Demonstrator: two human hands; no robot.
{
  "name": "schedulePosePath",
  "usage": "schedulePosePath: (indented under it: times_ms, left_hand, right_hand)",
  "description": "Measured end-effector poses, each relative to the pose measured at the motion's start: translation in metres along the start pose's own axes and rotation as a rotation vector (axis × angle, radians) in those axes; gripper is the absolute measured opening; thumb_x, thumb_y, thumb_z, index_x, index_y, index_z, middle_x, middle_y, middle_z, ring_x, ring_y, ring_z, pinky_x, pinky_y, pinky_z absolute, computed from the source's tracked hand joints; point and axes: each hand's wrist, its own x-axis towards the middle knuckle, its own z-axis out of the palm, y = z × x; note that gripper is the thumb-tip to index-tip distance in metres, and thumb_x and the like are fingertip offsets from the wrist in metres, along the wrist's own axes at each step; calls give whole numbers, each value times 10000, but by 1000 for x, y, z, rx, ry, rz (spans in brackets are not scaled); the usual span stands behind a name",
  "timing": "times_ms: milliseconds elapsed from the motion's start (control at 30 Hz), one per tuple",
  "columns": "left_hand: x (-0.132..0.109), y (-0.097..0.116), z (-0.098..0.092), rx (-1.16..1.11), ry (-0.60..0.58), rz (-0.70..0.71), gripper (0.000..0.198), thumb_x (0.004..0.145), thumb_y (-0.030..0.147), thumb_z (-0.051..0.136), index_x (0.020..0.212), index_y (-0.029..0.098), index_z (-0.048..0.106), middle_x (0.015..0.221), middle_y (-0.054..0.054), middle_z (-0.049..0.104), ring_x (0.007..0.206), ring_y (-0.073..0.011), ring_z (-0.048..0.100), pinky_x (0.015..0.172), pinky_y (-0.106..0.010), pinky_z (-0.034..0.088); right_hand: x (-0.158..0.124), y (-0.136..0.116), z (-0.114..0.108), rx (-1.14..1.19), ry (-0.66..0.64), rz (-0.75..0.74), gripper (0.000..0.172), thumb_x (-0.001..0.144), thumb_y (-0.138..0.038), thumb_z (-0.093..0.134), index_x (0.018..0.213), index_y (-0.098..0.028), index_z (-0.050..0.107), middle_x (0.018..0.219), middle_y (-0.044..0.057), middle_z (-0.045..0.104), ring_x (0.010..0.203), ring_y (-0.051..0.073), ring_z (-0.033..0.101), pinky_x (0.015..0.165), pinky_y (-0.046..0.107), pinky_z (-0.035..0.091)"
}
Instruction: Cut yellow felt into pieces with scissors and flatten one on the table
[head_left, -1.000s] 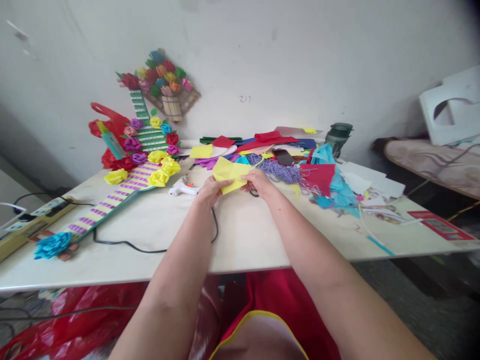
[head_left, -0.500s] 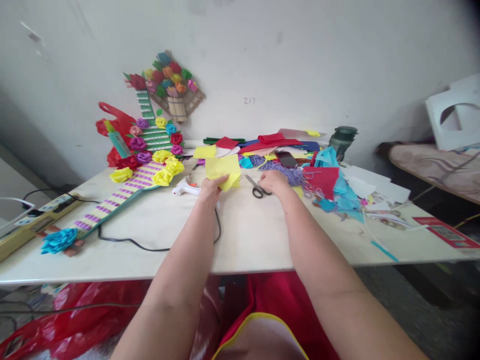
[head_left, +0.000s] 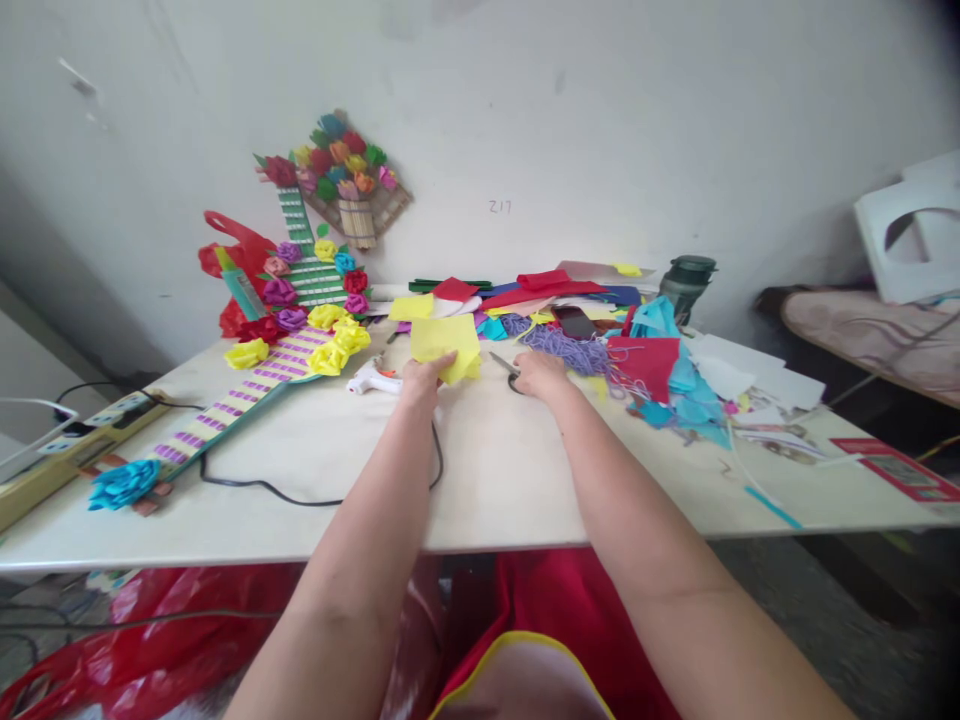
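My left hand [head_left: 421, 377] pinches a yellow paper sheet [head_left: 444, 340] and holds it up above the white table [head_left: 487, 470]. My right hand [head_left: 538, 374] lies on a pair of scissors [head_left: 502, 364], its fingers curled over the handles; only the blades stick out to the left. A white glue gun [head_left: 373, 379] rests just left of my left hand, its black cord [head_left: 300, 495] looping toward me.
A heap of coloured paper scraps [head_left: 645, 365], purple beads [head_left: 566, 349] and a dark phone [head_left: 574, 322] lies behind and right of my hands. A long paper-flower craft board [head_left: 247, 385] lies left. A dark bottle [head_left: 688, 282] stands at the back. A power strip [head_left: 67, 440] sits far left.
My right hand let go of the yellow sheet, moved right to the table and closed over the scissors. My left hand keeps the sheet, now held alone.
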Motion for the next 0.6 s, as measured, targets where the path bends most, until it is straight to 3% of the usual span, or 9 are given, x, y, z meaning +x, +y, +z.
schedulePosePath:
  times_ms: [233, 367, 500, 600]
  left_hand:
    - [-1, 0, 3, -131, 4, -55, 365, 539, -28, 719, 855, 139, 646, 868, -60, 702, 885, -228, 664, 801, -335, 544]
    - [-3, 2, 5, -168, 8, -78, 351, 576, -39, 694, 875, 138, 649, 899, -65, 702, 897, -231, 662, 802, -339, 550]
    - [-4, 3, 6, -207, 10, -84, 355, 586, -50, 683, 883, 141, 651, 906, -61, 702, 904, -225, 660, 808, -337, 550]
    - [-4, 3, 6, -219, 21, -92, 345, 590, -59, 674, 867, 146, 651, 893, -51, 702, 896, -223, 662, 803, -342, 553]
  right_hand:
    - [8, 22, 1, 256, 23, 101, 333, 644, -247, 644, 972, -213, 691, 1020, 110, 672, 915, 266, 631, 684, 315, 470]
    - [9, 23, 4, 652, -46, 102, 291, 653, -169, 623, 937, -166, 686, 687, 65, 676, 613, 180, 640, 440, 214, 395]
    - [6, 16, 5, 1078, -54, 47, 296, 677, -87, 587, 963, -146, 636, 612, 6, 636, 453, 95, 571, 325, 162, 292]
    - [4, 13, 6, 1273, -46, -27, 185, 733, -137, 585, 916, -149, 609, 576, -25, 593, 410, 57, 519, 324, 148, 311]
